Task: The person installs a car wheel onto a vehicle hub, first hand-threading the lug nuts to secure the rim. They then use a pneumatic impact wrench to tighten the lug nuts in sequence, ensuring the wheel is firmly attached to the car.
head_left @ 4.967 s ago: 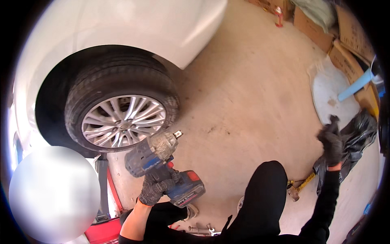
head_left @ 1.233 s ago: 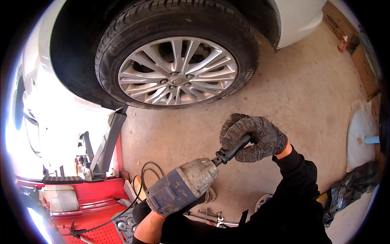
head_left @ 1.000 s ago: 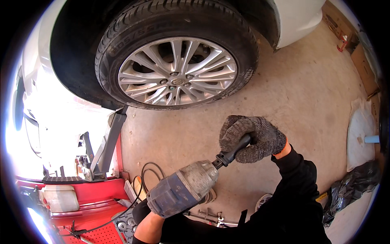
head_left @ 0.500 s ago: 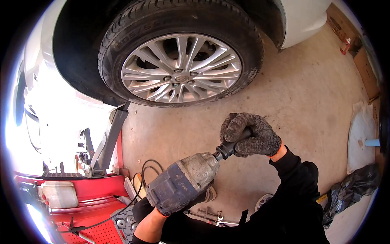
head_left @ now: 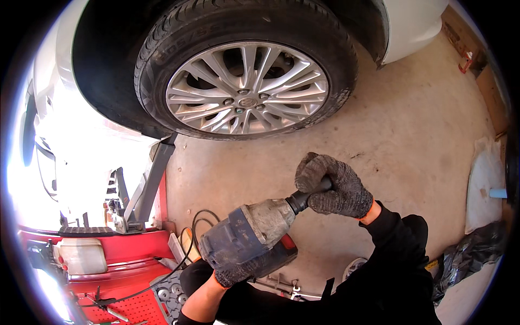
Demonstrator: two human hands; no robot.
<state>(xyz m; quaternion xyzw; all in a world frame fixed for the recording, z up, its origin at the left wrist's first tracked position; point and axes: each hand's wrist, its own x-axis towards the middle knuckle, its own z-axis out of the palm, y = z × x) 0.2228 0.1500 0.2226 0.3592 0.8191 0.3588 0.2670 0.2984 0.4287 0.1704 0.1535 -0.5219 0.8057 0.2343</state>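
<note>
My left hand (head_left: 236,273), in a dark knit glove, grips an impact wrench (head_left: 252,233) from below; most of its fingers are hidden behind the tool's body. The wrench has a grey metal nose and a dark blue housing, and points up to the right. On its nose sits a black socket (head_left: 298,201). Fingers of my right hand (head_left: 341,189), gloved too, close around the socket's far end. Beyond the tool is a car wheel (head_left: 247,89) with silver spokes and lug nuts (head_left: 243,92) around its hub.
A grey lift arm (head_left: 153,181) stands left of the wheel, under the white car body (head_left: 411,27). Red equipment (head_left: 130,249) and a looped black hose (head_left: 190,238) lie lower left. At the right are a black plastic bag (head_left: 466,257), a white sack (head_left: 483,189) and cardboard boxes (head_left: 490,95).
The socket now sits closer against the wrench's nose, covering the drive shaft that showed before. The wrench has turned slightly, bringing its lower red-and-black part into view.
</note>
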